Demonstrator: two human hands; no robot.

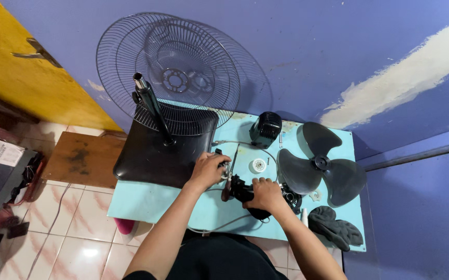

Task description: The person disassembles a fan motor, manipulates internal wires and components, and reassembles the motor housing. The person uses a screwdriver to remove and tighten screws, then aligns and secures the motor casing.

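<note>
My left hand [207, 169] grips a small metal part with wires beside a screwdriver [229, 171] that stands near its fingers. My right hand [266, 194] is closed over a black fan motor assembly [241, 191] lying on the light blue table [146, 202]. A grey cable [219, 226] runs from the motor towards the table's near edge. Which hand steadies the screwdriver is hard to tell.
A black fan base [157, 150] with a metal pole [152, 106] sits at the left of the table. Wire fan guards [178, 72] lean on the purple wall. A black motor cover [265, 128], white round cap [258, 165], three-blade fan blade [320, 166] and dark gloves [336, 228] lie around.
</note>
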